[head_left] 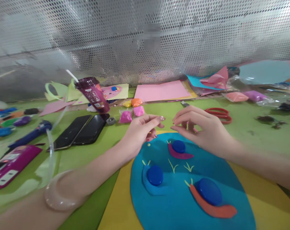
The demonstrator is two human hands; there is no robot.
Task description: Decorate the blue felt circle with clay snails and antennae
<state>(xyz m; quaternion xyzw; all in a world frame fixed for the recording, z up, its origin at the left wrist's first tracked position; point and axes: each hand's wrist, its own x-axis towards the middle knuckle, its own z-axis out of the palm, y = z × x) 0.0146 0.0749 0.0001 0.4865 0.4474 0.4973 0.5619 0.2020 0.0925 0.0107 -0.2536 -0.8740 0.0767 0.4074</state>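
A blue paper oval (180,204) lies on a yellow sheet (118,204) in front of me. On it sit three clay snails with blue bottle-cap shells: a purple one (178,150), a blue one (154,179) and an orange one (209,198), with small yellow clay grass marks between them. My left hand (141,131) hovers over the oval's far edge, fingers pinched on a tiny yellow bit. My right hand (200,129) hangs beside it, fingers curled and fingertips close to the left hand's; nothing shows in it.
Two dark phones (80,131) lie at left beside a purple cup with a straw (93,94). Clay lumps in bags (133,111), pink paper (161,91), red scissors (219,115), markers (6,127) and a purple packet (11,163) crowd the green table (250,127). A perforated metal screen stands behind.
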